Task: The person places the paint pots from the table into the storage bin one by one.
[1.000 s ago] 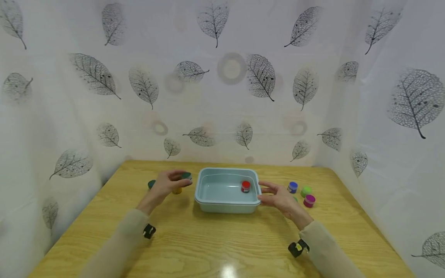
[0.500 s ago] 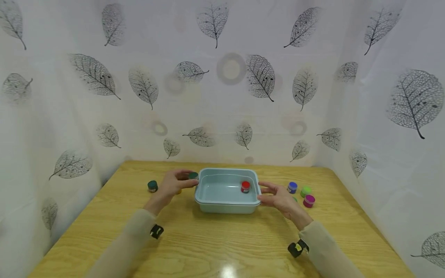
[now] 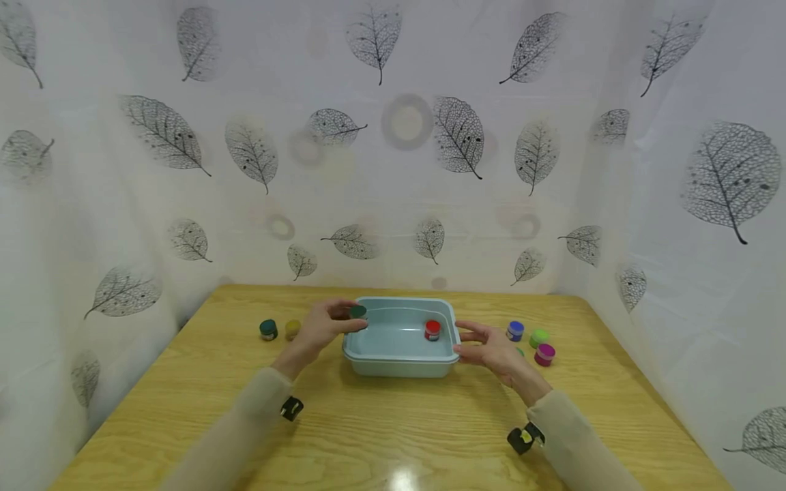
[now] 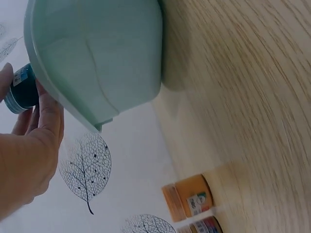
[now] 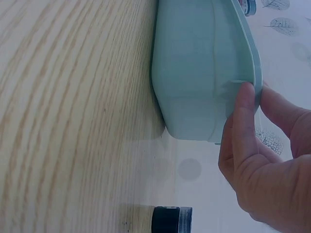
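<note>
One dark green jar (image 3: 358, 312) was pinched by the left hand (image 3: 318, 327), thumb and fingers parted only by its width, at the left rim of the basin (image 3: 399, 368). One pale blue-green basin stood on the wooden table (image 3: 393, 426), its right rim gripped between the right hand (image 3: 496, 351)'s thumb and fingers. Inside stood one red jar (image 3: 432, 331), upright. To the left stood a second dark green jar (image 3: 268, 330) and a yellow jar (image 3: 293, 330); to the right, blue (image 3: 515, 331), light green (image 3: 539, 338) and magenta (image 3: 544, 354) jars (another green one (image 3: 520, 351), mostly hidden).

Soft light; small glare on table (image 3: 381, 423); faint shadow beneath tub (image 3: 400, 369).
</note>
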A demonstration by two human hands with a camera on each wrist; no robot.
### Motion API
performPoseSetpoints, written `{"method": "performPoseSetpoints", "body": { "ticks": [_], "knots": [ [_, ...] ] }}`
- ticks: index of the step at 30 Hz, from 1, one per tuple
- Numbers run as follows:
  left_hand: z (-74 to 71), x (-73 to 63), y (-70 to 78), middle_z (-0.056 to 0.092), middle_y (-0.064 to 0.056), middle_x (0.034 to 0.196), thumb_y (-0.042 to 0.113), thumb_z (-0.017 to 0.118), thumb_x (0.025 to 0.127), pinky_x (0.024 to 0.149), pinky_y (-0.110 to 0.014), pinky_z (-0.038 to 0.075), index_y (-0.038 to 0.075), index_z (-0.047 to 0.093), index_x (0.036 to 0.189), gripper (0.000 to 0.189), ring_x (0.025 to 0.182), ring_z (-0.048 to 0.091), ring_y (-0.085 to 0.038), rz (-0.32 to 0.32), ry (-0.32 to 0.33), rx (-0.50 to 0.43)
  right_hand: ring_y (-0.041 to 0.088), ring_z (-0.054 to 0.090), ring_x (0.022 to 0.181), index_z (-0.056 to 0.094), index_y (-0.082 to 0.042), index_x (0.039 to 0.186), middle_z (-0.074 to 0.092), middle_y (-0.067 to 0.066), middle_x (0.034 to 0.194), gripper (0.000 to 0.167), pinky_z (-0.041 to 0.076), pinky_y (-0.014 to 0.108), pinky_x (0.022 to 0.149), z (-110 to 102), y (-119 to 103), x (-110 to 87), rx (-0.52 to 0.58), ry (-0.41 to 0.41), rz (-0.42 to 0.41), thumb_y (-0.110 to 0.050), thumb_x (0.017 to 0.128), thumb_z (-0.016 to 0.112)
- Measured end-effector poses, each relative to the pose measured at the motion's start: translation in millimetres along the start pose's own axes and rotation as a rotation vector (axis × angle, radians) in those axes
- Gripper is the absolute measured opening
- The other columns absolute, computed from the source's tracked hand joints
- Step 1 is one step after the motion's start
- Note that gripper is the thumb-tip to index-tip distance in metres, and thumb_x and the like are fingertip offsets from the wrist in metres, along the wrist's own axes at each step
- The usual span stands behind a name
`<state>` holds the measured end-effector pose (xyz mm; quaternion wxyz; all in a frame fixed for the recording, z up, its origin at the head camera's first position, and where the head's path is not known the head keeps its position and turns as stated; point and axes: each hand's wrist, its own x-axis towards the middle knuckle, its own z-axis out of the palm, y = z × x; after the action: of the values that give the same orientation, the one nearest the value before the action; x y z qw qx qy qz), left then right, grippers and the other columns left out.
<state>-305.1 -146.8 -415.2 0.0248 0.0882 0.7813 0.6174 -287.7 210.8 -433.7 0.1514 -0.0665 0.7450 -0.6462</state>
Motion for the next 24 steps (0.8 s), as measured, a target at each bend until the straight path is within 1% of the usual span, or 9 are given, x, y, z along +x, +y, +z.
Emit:
{"method": "performPoseSetpoints", "body": {
  "ticks": [3, 6, 8, 11, 16, 19, 21, 24],
  "knots": [
    [8.2, 3.7, 0.8, 0.072, -0.007, 0.105, 0.022, 0.084, 0.078, 0.085, -0.043, 0.057, 0.007, 0.065, 0.122, 0.05, 0.091, 0.064, -0.016, 0.011, -0.01, -0.003, 0.03, 0.065, 0.109, 0.037, -0.001, 0.149, 0.045, 0.033, 0.141, 0.067, 0.058, 0.042, 0.092, 0, 0, -0.5, 0.005, 0.006, -0.001, -0.005, 0.09, 0.07],
    [16.2, 7.2, 1.1, 0.072, -0.007, 0.104, 0.023, 0.084, 0.078, 0.09, -0.052, 0.055, 0.007, 0.066, 0.121, 0.049, 0.09, 0.064, -0.016, 0.02, -0.013, -0.011, 0.032, 0.065, 0.109, 0.037, -0.001, 0.149, 0.045, 0.033, 0.141, 0.068, 0.058, 0.041, 0.091, 0, -1, -0.7, 0.008, 0.008, -0.001, -0.005, 0.09, 0.07],
    [21.1, 9.2, 1.0, 0.072, -0.006, 0.102, 0.022, 0.085, 0.077, 0.09, -0.053, 0.055, 0.008, 0.067, 0.119, 0.048, 0.088, 0.064, -0.016, 0.022, -0.01, -0.015, 0.031, 0.065, 0.109, 0.038, -0.001, 0.149, 0.045, 0.033, 0.141, 0.068, 0.058, 0.041, 0.091, 0, -1, -0.4, 0.007, 0.008, 0.003, -0.005, 0.089, 0.07],
    [27.4, 9.9, 3.7, 0.072, -0.006, 0.099, 0.02, 0.085, 0.077, 0.089, -0.051, 0.055, 0.008, 0.067, 0.118, 0.047, 0.086, 0.065, -0.016, 0.028, -0.021, -0.008, 0.028, 0.065, 0.108, 0.038, -0.001, 0.149, 0.044, 0.033, 0.142, 0.068, 0.057, 0.042, 0.093, 1, -1, 0.0, 0.007, 0.006, 0.009, -0.005, 0.089, 0.07],
    [38.1, 11.4, 10.4, 0.072, -0.008, 0.099, 0.018, 0.082, 0.079, 0.083, -0.04, 0.058, 0.007, 0.067, 0.117, 0.042, 0.085, 0.066, -0.016, 0.034, -0.057, 0.016, 0.028, 0.066, 0.107, 0.038, -0.001, 0.149, 0.044, 0.033, 0.141, 0.068, 0.056, 0.045, 0.094, 2, -1, -0.2, 0.018, 0.012, 0.01, -0.003, 0.089, 0.07],
    [43.8, 13.8, 11.8, 0.072, -0.009, 0.1, 0.016, 0.081, 0.081, 0.081, -0.037, 0.059, 0.006, 0.066, 0.116, 0.04, 0.084, 0.065, -0.017, 0.02, -0.063, 0.021, 0.026, 0.066, 0.105, 0.038, -0.001, 0.149, 0.045, 0.033, 0.141, 0.068, 0.057, 0.043, 0.093, 2, 0, -0.1, 0.021, 0.013, 0.01, -0.003, 0.089, 0.07],
    [47.4, 15.4, 12.1, 0.071, -0.009, 0.1, 0.015, 0.081, 0.081, 0.079, -0.034, 0.059, 0.006, 0.066, 0.116, 0.039, 0.084, 0.065, -0.016, 0.003, -0.052, 0.034, 0.025, 0.066, 0.105, 0.038, -0.001, 0.148, 0.045, 0.033, 0.141, 0.068, 0.057, 0.042, 0.093, 2, 0, 0.1, 0.023, 0.017, 0.013, -0.003, 0.088, 0.071],
    [53.4, 18.6, 12.5, 0.072, -0.01, 0.1, 0.013, 0.08, 0.081, 0.08, -0.036, 0.06, 0.005, 0.066, 0.115, 0.038, 0.085, 0.065, -0.016, -0.014, -0.05, 0.04, 0.026, 0.066, 0.106, 0.039, -0.001, 0.148, 0.045, 0.032, 0.14, 0.068, 0.058, 0.041, 0.092, 2, -1, 0.2, 0.016, 0.024, 0.013, -0.004, 0.088, 0.071]
  ]
}}
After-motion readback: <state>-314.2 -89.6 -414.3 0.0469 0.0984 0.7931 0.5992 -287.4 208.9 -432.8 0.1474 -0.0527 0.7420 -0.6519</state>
